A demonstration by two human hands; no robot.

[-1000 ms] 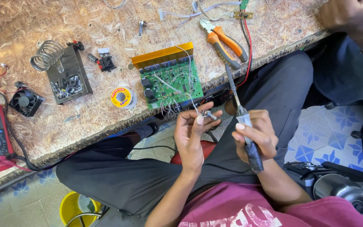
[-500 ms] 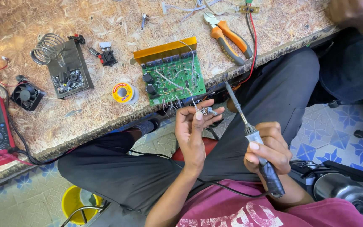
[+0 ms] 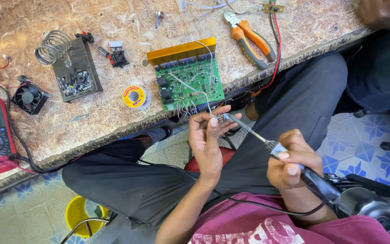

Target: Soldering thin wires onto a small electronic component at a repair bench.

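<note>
Fingers [image 3: 213, 121] perhaps pinch part [image 3: 220, 118] off-table.

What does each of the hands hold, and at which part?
The right hand holds a soldering iron by its dark handle, tip toward the left hand. The left hand pinches a small part at the fingertips; what it is cannot be told.

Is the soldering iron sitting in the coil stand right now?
No. The right hand grips the soldering iron, its tip at the small part pinched in the left hand; the coil stand on the table is empty.
</note>
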